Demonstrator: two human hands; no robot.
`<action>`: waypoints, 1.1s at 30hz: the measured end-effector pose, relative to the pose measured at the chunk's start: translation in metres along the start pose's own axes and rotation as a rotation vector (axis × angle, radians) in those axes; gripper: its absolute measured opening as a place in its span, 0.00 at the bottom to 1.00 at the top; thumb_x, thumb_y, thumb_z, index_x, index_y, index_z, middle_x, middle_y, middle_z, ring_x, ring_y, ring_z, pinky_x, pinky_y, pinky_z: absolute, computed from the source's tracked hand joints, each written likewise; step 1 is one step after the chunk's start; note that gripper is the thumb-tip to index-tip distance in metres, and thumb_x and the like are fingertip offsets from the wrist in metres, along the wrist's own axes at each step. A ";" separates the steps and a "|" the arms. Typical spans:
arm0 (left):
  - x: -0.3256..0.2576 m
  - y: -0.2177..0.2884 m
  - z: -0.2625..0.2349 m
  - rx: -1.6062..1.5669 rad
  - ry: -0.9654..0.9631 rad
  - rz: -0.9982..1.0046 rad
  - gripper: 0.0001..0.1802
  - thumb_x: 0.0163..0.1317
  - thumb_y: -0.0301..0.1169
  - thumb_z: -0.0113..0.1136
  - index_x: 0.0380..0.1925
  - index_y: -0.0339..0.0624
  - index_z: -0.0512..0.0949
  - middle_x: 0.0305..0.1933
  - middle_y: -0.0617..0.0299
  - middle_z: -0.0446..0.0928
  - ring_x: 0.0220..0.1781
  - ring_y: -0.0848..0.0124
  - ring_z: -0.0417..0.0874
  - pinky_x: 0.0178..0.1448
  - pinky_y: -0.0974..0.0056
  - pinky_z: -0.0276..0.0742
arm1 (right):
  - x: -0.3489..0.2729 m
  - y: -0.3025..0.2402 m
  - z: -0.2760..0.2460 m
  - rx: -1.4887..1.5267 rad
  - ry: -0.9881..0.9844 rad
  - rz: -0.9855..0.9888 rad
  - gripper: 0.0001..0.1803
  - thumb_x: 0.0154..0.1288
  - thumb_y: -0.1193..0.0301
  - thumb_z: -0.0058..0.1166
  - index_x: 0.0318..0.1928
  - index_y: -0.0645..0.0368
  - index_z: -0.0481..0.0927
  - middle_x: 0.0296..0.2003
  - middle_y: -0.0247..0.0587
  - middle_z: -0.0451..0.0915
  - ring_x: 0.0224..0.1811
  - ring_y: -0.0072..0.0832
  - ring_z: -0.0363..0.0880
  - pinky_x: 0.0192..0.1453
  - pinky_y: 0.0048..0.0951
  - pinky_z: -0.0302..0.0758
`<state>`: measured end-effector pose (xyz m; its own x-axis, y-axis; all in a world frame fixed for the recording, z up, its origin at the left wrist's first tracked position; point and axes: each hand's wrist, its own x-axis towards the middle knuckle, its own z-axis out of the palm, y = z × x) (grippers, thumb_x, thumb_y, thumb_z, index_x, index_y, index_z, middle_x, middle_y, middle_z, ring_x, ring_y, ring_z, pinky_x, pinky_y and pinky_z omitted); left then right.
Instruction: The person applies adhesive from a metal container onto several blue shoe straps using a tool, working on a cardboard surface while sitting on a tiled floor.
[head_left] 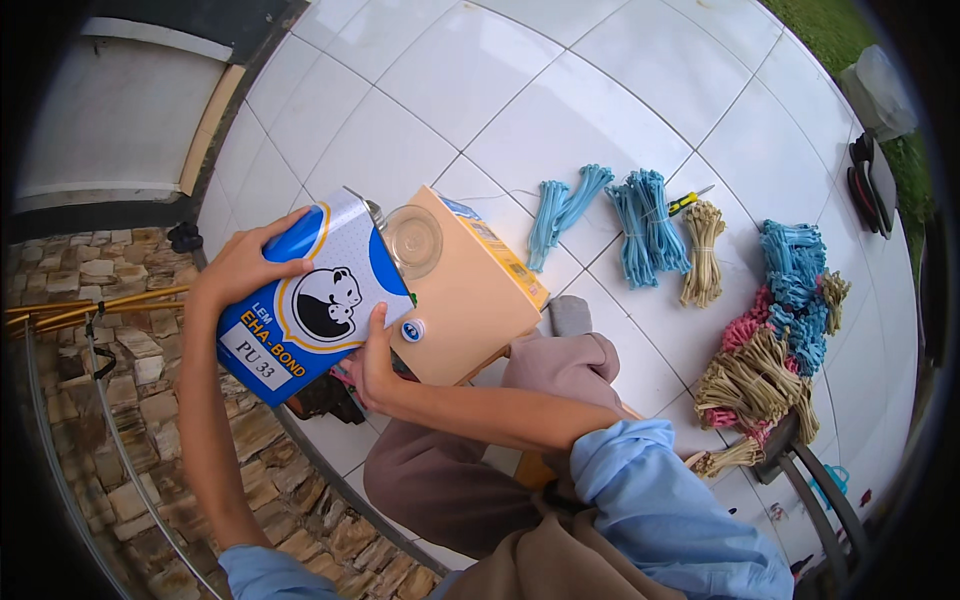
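Observation:
Both hands hold a large rectangular blue glue tin (pixel 300 300), tilted, with a bear picture on its front. My left hand (pixel 245 265) grips the upper left edge, thumb across the front. My right hand (pixel 372 360) is wrapped round the lower right corner, its thumb up along the edge. The tin's silver top faces right, its spout (pixel 375 210) close to a clear round jar (pixel 413 242). That jar stands on a peach-coloured box (pixel 470 300) with a printed yellow and blue side. A small white and blue cap (pixel 413 330) lies there near my right hand.
Right of the box lie bundled blue cords (pixel 648 230), a beige bundle (pixel 703 255) and a yellow-green screwdriver (pixel 690 200) on white tiles (pixel 520 90). Farther right is a pile of blue, pink and beige bundles (pixel 770 350). Stone paving (pixel 140 400) and poles (pixel 110 310) are at left.

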<state>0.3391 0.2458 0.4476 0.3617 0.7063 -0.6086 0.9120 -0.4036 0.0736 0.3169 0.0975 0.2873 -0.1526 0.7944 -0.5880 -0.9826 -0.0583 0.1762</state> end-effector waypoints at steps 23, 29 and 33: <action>-0.007 -0.038 0.014 -0.145 0.189 0.109 0.42 0.45 0.44 0.68 0.63 0.58 0.63 0.49 0.48 0.77 0.43 0.66 0.80 0.49 0.63 0.74 | 0.013 -0.003 0.007 -0.184 0.129 -0.166 0.37 0.68 0.43 0.32 0.65 0.57 0.46 0.60 0.48 0.60 0.61 0.36 0.61 0.60 0.38 0.64; -0.006 -0.034 0.013 -0.187 0.145 0.060 0.42 0.45 0.45 0.68 0.63 0.59 0.63 0.49 0.48 0.77 0.43 0.66 0.80 0.50 0.63 0.74 | 0.014 -0.005 0.005 -0.170 0.075 -0.304 0.34 0.70 0.47 0.33 0.63 0.62 0.49 0.61 0.49 0.59 0.62 0.33 0.61 0.63 0.32 0.61; -0.010 -0.041 0.015 -0.172 0.152 0.070 0.42 0.46 0.45 0.68 0.64 0.59 0.63 0.49 0.48 0.77 0.44 0.66 0.80 0.50 0.63 0.74 | 0.008 -0.007 0.009 -0.193 0.083 -0.212 0.34 0.68 0.45 0.34 0.64 0.54 0.47 0.62 0.45 0.56 0.63 0.35 0.58 0.62 0.41 0.63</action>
<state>0.2956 0.2465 0.4386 0.4379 0.7649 -0.4725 0.8987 -0.3584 0.2526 0.3237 0.1096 0.2882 0.0578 0.7492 -0.6598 -0.9942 -0.0167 -0.1061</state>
